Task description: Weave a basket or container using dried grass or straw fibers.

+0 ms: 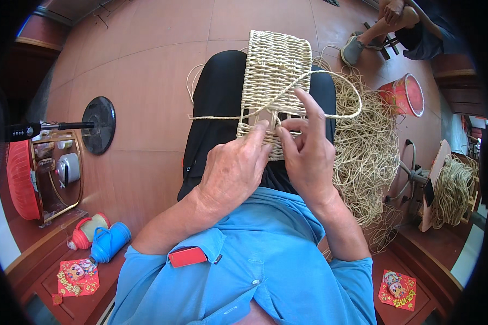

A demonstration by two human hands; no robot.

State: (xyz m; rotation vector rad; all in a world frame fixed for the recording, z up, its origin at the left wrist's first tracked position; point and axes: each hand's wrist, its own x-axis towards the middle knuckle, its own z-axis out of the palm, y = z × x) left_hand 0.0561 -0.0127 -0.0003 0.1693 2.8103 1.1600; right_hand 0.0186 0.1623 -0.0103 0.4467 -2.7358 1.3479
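A pale straw-coloured woven piece [277, 65] lies across my dark-trousered lap, with a gap of bare upright strands near its lower end. A twisted cord [346, 115] runs from that gap, crosses the weave and loops out to the right; another length sticks out to the left. My left hand [234, 165] is closed on the woven piece at the left of the gap, thumb and fingers close together. Opposite it, my right hand [310, 154] pinches a strand by the gap between thumb and a finger, its index finger raised. The fingertips partly hide the strands.
A large heap of loose cord [366, 151] lies on the floor at my right, near a red bucket [402, 95]. Another person's leg and shoe [353, 51] are at the far right. On the left stand a round black fan base [98, 125] and a blue bottle [110, 241].
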